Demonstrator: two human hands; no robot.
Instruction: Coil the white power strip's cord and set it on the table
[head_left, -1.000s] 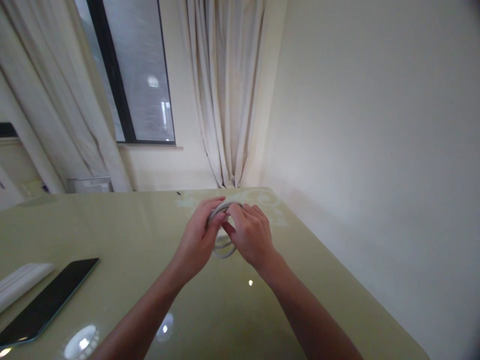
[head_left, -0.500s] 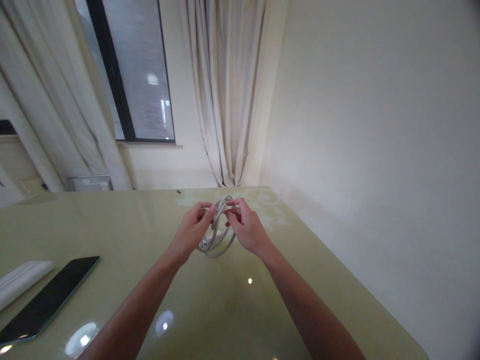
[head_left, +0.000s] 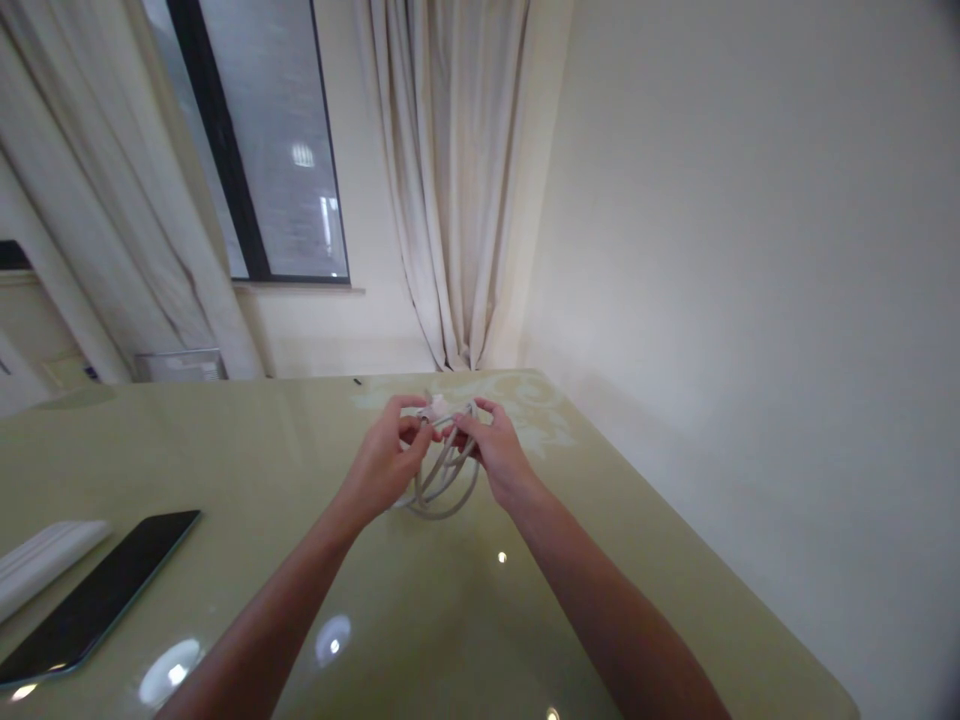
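Note:
A looped white cable (head_left: 448, 512) hangs between my hands, just over the far part of the glossy table. My right hand (head_left: 491, 448) is closed around its upper loops, thumb pressed against the strands. At the top left of the coil is a white plug-like end (head_left: 436, 407). My left hand (head_left: 390, 452) grips the cable by this end, with fingers and thumb curled in. Its exact shape is partly covered by the fingers.
On the table's (head_left: 247, 470) left side lie a black flat tablet-like slab (head_left: 101, 590) and a long white object (head_left: 49, 560). A tiny dark piece (head_left: 357, 381) rests near the far edge. A wall (head_left: 735, 300) borders the right side.
The white plug-like end has come into view by my left fingers. My right hand has shifted slightly right with the loops, which have spread out a little.

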